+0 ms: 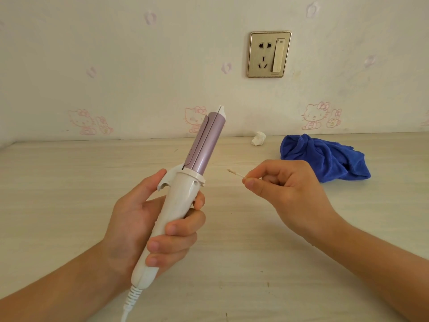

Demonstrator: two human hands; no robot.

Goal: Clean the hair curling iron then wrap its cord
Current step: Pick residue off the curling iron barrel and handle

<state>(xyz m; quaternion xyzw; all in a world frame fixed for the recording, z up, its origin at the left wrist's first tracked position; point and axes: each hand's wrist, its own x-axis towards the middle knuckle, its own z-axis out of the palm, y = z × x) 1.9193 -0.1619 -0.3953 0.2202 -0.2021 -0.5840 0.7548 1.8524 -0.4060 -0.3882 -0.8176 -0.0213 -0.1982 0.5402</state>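
My left hand [148,226] grips the white handle of the hair curling iron [183,191] and holds it above the table, tilted with its tip up and to the right. Its barrel [205,145] is pale purple with a white tip, and the clamp lies shut along it. The white cord [128,303] leaves the handle's bottom end and runs out of view at the lower edge. To the right of the iron, my right hand [285,189] pinches a cotton swab [235,173], whose tip points left toward the barrel without touching it.
A crumpled blue cloth [325,159] lies at the back right of the light wooden table [232,263]. A small white wad [258,138] sits by the wall. A wall socket with a switch [269,54] is above the table.
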